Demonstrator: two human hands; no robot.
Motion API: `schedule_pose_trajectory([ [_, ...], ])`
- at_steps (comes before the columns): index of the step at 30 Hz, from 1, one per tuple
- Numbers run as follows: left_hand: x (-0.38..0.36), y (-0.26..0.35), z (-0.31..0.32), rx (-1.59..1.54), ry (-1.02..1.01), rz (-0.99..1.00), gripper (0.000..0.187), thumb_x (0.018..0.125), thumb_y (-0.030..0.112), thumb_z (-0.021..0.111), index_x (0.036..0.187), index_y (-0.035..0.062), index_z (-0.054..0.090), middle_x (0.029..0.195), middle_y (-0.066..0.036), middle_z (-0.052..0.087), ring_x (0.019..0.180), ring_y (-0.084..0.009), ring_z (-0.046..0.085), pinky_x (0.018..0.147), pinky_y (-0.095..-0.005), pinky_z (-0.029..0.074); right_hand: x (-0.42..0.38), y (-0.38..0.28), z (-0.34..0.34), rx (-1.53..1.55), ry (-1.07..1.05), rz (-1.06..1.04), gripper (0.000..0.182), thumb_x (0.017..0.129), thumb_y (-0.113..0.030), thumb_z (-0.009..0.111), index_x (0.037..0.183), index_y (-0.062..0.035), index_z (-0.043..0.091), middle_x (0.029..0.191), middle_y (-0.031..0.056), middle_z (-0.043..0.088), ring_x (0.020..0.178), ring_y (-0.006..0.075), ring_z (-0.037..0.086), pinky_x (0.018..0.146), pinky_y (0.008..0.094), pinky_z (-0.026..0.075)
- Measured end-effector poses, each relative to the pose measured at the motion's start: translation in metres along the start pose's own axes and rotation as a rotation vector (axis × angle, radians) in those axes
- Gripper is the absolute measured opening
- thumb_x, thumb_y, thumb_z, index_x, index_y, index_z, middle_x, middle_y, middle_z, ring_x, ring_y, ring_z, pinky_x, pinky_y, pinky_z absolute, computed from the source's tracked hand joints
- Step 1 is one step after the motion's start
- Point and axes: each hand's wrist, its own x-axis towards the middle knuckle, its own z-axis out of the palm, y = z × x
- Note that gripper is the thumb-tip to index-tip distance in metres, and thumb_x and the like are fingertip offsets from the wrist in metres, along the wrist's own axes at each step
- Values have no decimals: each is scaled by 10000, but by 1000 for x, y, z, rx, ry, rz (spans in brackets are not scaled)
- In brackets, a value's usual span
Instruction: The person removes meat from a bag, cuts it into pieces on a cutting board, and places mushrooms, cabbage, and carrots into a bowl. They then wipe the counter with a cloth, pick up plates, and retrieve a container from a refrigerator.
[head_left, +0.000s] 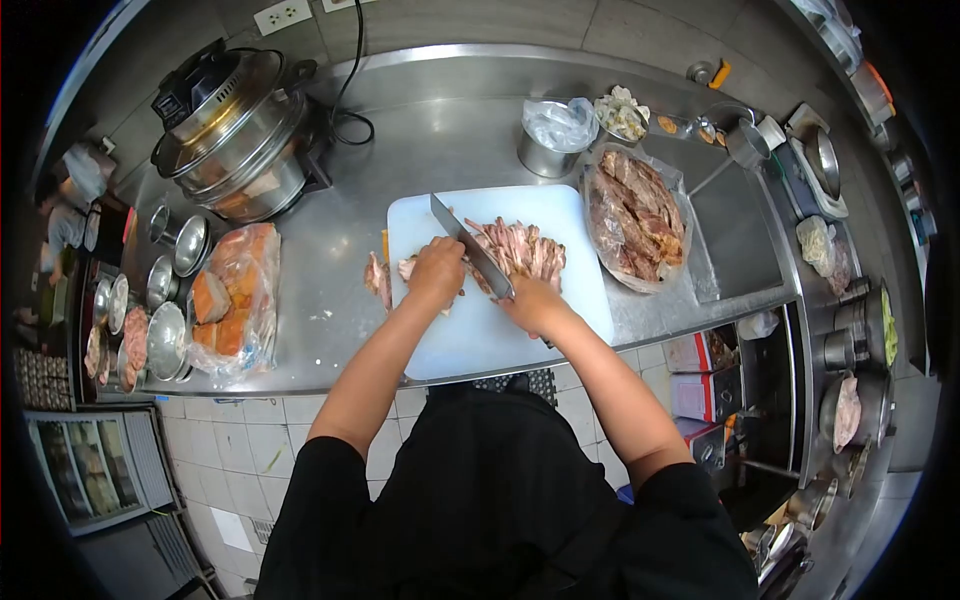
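A white cutting board [430, 345] lies on the steel counter in front of me. My right hand [537, 305] is wrapped around the handle of a kitchen knife [470, 245], whose broad blade slants up and left across the board. Just left of the blade, my left hand [437, 270] has its fingers curled down over a piece of meat [405, 267], mostly hidden under the hand. Sliced strips of meat [525, 248] are heaped to the right of the blade. Another meat piece [377, 280] rests at the board's left edge.
Bagged meat chunks [635, 215] sit right of the board, beside a sink [735, 235]. Behind stands a steel pot [545, 155] with a plastic bag on it. On the left are a large steel cooker [240, 150], bagged orange-brown blocks [235, 290] and several metal bowls [167, 340].
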Motion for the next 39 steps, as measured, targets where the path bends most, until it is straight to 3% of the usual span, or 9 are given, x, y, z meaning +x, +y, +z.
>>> schedule_pose_trajectory([
  [9, 7, 1, -15, -60, -175, 75, 135, 772, 85, 609, 899, 61, 648, 947, -133, 632, 966, -315, 584, 845, -407, 458, 51, 31, 1, 150, 47, -132, 393, 883, -236, 586, 1211, -30, 527, 666, 122, 642, 435, 217, 592, 461, 355, 506],
  [12, 3, -26, -48, -327, -138, -53, 244, 769, 93, 606, 1008, 58, 643, 1067, -154, 648, 987, -358, 606, 889, -422, 462, 18, 13, -1, 211, 174, -88, 367, 882, -237, 588, 1183, -32, 548, 676, 126, 630, 437, 204, 583, 451, 344, 497],
  [15, -8, -32, -91, -247, -217, -135, 322, 750, 68, 636, 1073, 70, 636, 1144, -133, 623, 1031, -325, 598, 878, -388, 476, -11, 8, -10, 244, 76, -44, 419, 872, -215, 569, 1243, -26, 522, 721, 156, 652, 478, 244, 608, 511, 375, 510],
  [17, -29, -36, -86, -53, -200, 82, 367, 729, 68, 657, 1092, 117, 640, 1236, -100, 587, 1120, -294, 554, 922, -397, 447, -13, 19, 2, 213, 42, -56, 412, 873, -218, 569, 1237, -31, 527, 719, 156, 651, 472, 242, 602, 502, 374, 507],
  [21, -44, -23, -58, 134, -121, 72, 313, 733, 114, 669, 1044, 141, 654, 1209, -51, 590, 1156, -276, 516, 919, -405, 430, -13, 30, 10, 213, -53, -26, 405, 871, -227, 576, 1219, -26, 527, 716, 161, 649, 462, 240, 593, 480, 372, 499],
  [28, -18, 16, -11, -48, -135, 60, 352, 736, 81, 684, 1079, 151, 652, 1100, -69, 587, 1050, -292, 533, 916, -411, 429, -9, 56, -6, 283, 34, 30, 352, 877, -229, 611, 1159, -27, 554, 689, 114, 610, 423, 176, 544, 406, 318, 448],
  [33, -29, 33, -19, 31, 166, 154, 279, 807, 187, 640, 1069, 92, 655, 1052, -83, 585, 1029, -277, 523, 919, -458, 381, -11, 60, -3, 197, 33, 45, 380, 890, -237, 586, 1170, 11, 516, 729, 191, 652, 487, 260, 614, 514, 386, 512],
  [36, -36, 57, -42, -107, 52, -63, 258, 806, 170, 644, 1040, 61, 644, 1026, -104, 579, 1004, -298, 534, 894, -445, 409, -14, 57, -2, 214, 50, 28, 378, 891, -240, 583, 1155, 20, 512, 724, 186, 652, 493, 267, 618, 516, 388, 514],
  [39, -41, 50, -8, -204, 104, -52, 216, 797, 144, 664, 991, 54, 636, 994, -113, 573, 966, -317, 542, 843, -426, 444, -20, 48, -4, 173, 61, 45, 369, 895, -250, 570, 1140, 22, 522, 760, 203, 655, 526, 287, 630, 587, 412, 530],
])
